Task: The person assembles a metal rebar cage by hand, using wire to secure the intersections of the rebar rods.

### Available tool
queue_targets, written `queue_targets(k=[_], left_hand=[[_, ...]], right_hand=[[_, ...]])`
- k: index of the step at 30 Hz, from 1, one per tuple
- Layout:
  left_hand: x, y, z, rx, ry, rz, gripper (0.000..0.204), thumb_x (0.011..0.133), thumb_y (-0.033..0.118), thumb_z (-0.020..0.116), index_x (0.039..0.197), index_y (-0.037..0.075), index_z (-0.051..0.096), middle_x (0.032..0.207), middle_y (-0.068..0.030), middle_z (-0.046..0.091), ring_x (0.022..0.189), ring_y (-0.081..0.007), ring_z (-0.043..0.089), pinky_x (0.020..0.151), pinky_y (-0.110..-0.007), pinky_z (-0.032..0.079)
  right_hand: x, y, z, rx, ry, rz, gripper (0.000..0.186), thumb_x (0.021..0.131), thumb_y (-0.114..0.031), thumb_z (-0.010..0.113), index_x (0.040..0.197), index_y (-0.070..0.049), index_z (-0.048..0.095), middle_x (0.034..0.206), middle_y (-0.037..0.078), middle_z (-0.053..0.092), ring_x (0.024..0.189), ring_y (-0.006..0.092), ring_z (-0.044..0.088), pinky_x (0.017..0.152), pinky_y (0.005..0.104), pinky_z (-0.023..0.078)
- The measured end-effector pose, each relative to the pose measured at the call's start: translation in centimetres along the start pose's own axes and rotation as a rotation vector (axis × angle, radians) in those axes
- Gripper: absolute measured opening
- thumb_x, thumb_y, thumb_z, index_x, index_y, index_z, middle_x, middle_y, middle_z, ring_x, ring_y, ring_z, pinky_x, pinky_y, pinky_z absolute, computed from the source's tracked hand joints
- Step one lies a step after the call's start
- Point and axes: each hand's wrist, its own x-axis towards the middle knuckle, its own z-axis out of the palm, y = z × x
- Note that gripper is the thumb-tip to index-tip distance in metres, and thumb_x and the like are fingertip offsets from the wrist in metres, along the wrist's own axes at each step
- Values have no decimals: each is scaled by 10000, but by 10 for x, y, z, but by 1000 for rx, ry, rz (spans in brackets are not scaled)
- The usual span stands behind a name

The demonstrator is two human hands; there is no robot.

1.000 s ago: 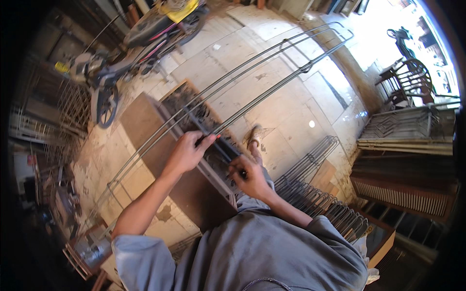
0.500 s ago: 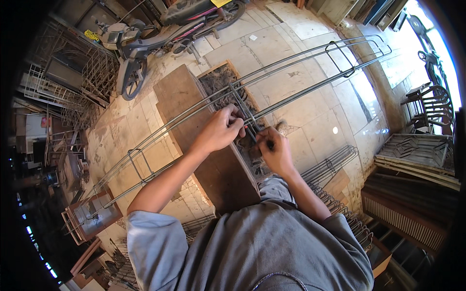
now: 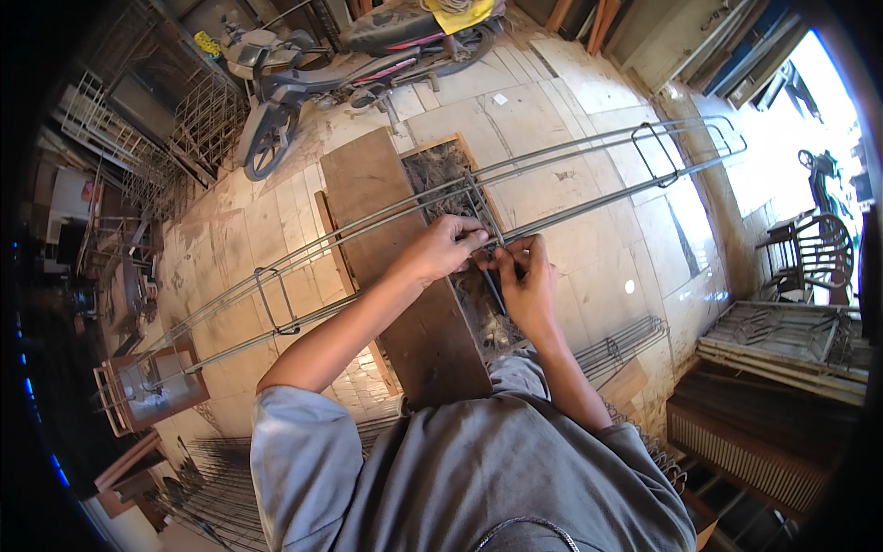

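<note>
A long cage of thin steel bars (image 3: 589, 204) lies slantwise across a brown wooden bench (image 3: 363, 175). My left hand (image 3: 445, 247) is closed in a pinch beside a rectangular steel stirrup (image 3: 485, 210) at the cage's middle; what its fingertips hold is too small to make out. Just to the right, my right hand (image 3: 528, 283) is closed, its fingertips close to the left ones at the near bars. A slim dark rod (image 3: 496, 293) slants down beside its curled fingers, seemingly held in them; its kind is unclear.
A tray of dark scraps (image 3: 434, 168) sits along the bench's right side. More bent steel (image 3: 625, 345) lies at the right on the tiled floor. A motorbike (image 3: 368, 69) stands at the far left, a wooden chair (image 3: 819, 253) at the right. Another stirrup (image 3: 276, 299) crosses the cage leftward.
Both hands have come closer together at the stirrup. The right hand has turned, its fingers now pointing up, and the dark rod shows below it. The whole view has shifted slightly.
</note>
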Motion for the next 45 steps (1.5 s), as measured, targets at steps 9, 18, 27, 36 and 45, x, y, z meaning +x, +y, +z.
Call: queue_targets(k=[9,18,27,36,45], left_hand=[[3,-1,4,18,55,96,174,903,96,653,941,-65,705,828,-100,719,581,-116,619,520,-247,486],[-2,11,4,-39,76,22,164,879,112,680,925,-45,693,805,-91,716,613,-154,670,557,-283,509],[-21,5,21,639,342,612,135,880,131,654,945,13,670,816,-172,681,734,-338,678,669,-404,530],[-23,15,25,537,325,415,158,866,139,662,924,-8,657,854,-204,678,847,-402,649,731,-446,517],[-19,15,29,447,398,387,148,846,120,694,870,-23,666,793,-182,692,764,-312,697,695,-381,526]], right_hand=[[-3,3,-8,-168,-18,-90,144,888,-81,636,938,-16,519,755,167,691,711,329,702,588,388,510],[-2,3,-5,-254,-42,-109,116,898,-110,588,967,-29,541,733,229,653,672,436,641,592,524,489],[-6,-4,1,-325,14,-86,95,875,-63,603,874,-14,521,660,173,639,582,348,648,532,433,483],[-8,5,9,-419,81,-223,138,879,-106,612,903,-20,506,676,180,646,591,383,644,532,466,500],[-9,11,13,-398,128,-208,148,876,-95,624,867,-16,499,682,150,650,597,359,655,536,429,506]])
